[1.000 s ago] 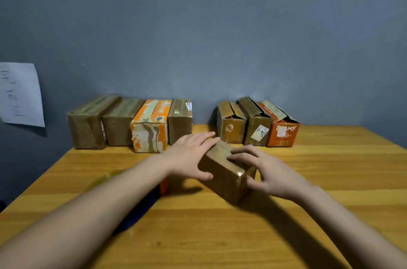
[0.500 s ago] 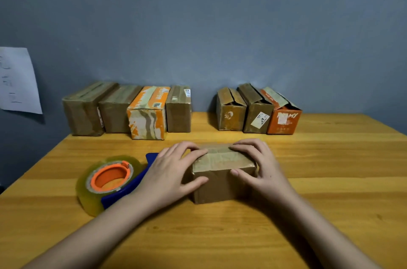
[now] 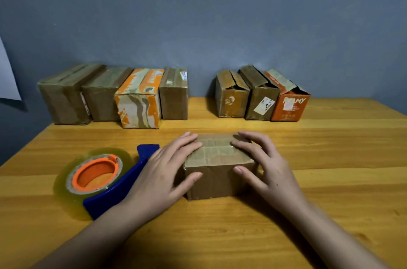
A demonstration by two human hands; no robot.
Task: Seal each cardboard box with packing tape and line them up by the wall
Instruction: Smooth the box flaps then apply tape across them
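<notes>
A small brown cardboard box (image 3: 218,172) is set near the middle of the yellow wooden surface (image 3: 330,180), its flaps folded down flat on top, and it is held between both hands. The left hand (image 3: 164,173) is laid over its left end, fingers resting on the top and the thumb pressed against the front face; the right hand (image 3: 267,168) is curled over the right end in the same way, so the box is gripped from both sides. The box is judged to be light and fairly stiff, though the worn, creased card would probably dent under a hard squeeze, and its smooth faces could slide on the wood. It is best taken by the two short ends, with the top seam left free for tape. Just beside the left hand, a blue tape dispenser with an orange core and a roll of clear packing tape (image 3: 99,177) lies on its side, within easy reach. Along the grey-blue wall (image 3: 198,15), four boxes (image 3: 114,94) are lined up touching one another on the left, and three boxes with loose, raised flaps (image 3: 262,94) stand on the right. A gap is left between the two groups, and nothing is seen between it and the held box. A white sheet of paper (image 3: 7,79) is seen at the left edge.
</notes>
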